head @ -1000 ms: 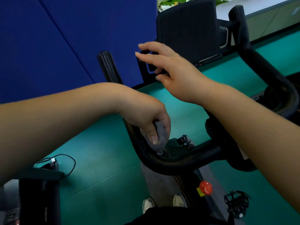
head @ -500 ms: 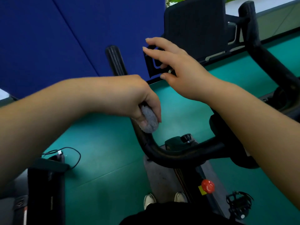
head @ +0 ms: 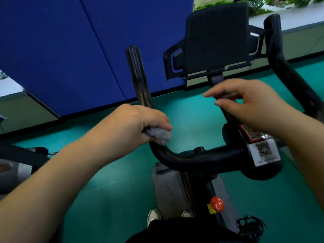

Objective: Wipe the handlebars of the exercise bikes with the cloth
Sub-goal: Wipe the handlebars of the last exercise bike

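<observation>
A black exercise-bike handlebar point(head: 192, 157) curves from a low crossbar up into a left horn point(head: 135, 71) and a right horn point(head: 280, 55). My left hand point(head: 140, 123) is wrapped around the lower part of the left horn, clutching a grey cloth point(head: 160, 135) against the bar. My right hand point(head: 252, 102) hovers over the centre stem with fingers spread and slightly blurred, below the black tablet holder point(head: 215, 37); it holds nothing.
A blue partition wall point(head: 78, 50) stands behind the bike on a teal floor point(head: 114, 199). A red knob point(head: 217, 204) and a pedal point(head: 250, 225) sit low on the frame. QR labels point(head: 263, 151) mark the stem. Another machine point(head: 17, 163) stands at left.
My left hand has slid the cloth up the left horn from the lower bend. My right hand has left the tablet holder's left edge and dropped to the centre stem.
</observation>
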Motion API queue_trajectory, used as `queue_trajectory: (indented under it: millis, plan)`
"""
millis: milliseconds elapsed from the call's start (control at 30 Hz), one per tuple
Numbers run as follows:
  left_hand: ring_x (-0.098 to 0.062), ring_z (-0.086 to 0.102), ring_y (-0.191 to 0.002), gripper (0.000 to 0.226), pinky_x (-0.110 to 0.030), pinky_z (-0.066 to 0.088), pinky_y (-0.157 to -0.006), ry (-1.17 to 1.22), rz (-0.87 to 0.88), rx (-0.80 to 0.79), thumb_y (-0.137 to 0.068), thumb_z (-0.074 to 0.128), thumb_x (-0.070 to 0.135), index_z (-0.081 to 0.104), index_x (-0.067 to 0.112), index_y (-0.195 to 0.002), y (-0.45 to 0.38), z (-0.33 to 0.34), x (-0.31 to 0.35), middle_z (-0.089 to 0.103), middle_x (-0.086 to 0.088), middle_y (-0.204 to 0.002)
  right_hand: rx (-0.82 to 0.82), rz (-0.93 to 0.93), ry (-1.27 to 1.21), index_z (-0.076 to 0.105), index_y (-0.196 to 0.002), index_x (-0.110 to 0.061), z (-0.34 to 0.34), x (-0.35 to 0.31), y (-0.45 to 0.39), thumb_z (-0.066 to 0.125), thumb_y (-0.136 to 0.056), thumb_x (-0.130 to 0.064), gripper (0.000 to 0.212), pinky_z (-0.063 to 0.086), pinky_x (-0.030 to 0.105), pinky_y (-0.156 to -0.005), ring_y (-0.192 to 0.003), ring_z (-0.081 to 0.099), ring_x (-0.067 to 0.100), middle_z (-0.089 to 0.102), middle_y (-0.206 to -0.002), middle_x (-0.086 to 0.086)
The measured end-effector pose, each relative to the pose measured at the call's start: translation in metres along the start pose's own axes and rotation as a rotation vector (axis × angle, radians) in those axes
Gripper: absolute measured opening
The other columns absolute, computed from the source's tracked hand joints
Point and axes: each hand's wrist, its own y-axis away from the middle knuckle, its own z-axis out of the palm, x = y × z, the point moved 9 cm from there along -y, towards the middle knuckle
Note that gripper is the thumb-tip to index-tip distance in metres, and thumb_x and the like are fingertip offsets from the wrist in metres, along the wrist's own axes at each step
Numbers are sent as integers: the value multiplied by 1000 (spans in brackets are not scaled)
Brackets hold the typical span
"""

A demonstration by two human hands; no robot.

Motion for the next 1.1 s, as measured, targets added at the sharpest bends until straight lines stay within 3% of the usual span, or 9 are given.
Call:
queue_trajectory:
  millis: [133, 233, 300, 400, 567, 733, 900, 1100]
  plan:
    - [7, 55, -106, 41, -4, 40, -92, -10, -119, 105, -68, 82, 4, 75, 23, -104, 5, -12, -16, 65, 21, -105, -75, 63, 34, 68, -95, -41, 3, 22, 30, 66, -85, -21, 23, 47, 18, -87, -93, 61, 2, 67, -101, -14]
    - [7, 55, -105, 35, -4, 39, -92, -27, -168, 205, -70, 77, 6, 75, 22, -102, 13, -7, -6, 64, 21, -104, -55, 58, 17, 68, -94, -41, 1, 28, 42, 68, -84, -20, 24, 39, 1, -83, -96, 60, 0, 66, -103, -19]
    - [2, 57, -104, 36, -10, 41, -94, -46, -123, 207, -67, 67, 10, 76, 20, -101, 21, 6, 13, 68, 14, -106, -29, 38, 8, 70, -96, -37, 2, 29, 45, 68, -83, -17, 23, 36, -2, -84, -96, 59, -2, 65, -104, -20]
    - [1, 58, -106, 38, -15, 43, -96, -18, -100, 214, -67, 70, 11, 75, 20, -104, 29, 11, 14, 69, 9, -110, 10, 4, -11, 69, -96, -35, 5, 27, 48, 68, -83, -12, 27, 37, 3, -91, -101, 58, -1, 65, -106, -20]
    - [5, 60, -106, 42, -15, 46, -96, 103, -273, 423, -70, 81, 4, 72, 26, -105, 46, -8, -18, 67, 13, -110, 91, 19, 26, 68, -94, -36, 7, 25, 53, 64, -86, -11, 27, 38, 14, -91, -101, 58, 3, 65, -102, -16]
    - [-3, 59, -110, 36, -19, 43, -99, 88, -49, 326, -70, 77, 5, 75, 18, -104, 45, 21, 21, 68, 9, -113, 178, 52, 72, 69, -92, -34, 10, 24, 58, 59, -86, -8, 29, 42, 28, -94, -103, 57, 12, 66, -98, -12]
    - [0, 58, -108, 43, -20, 45, -99, 97, -142, 382, -67, 82, 3, 74, 22, -106, 51, 2, -7, 66, 14, -111, 212, 87, 149, 70, -97, -30, 12, 19, 66, 55, -89, -9, 27, 36, 24, -90, -106, 52, 11, 63, -99, -15]
    - [-6, 58, -109, 34, -18, 40, -102, 54, 91, 309, -72, 72, 7, 74, 14, -105, 46, 29, 36, 69, 5, -112, 282, 110, 174, 69, -102, -29, 11, 19, 75, 53, -91, -13, 26, 42, 33, -95, -110, 52, 14, 63, -104, -15]
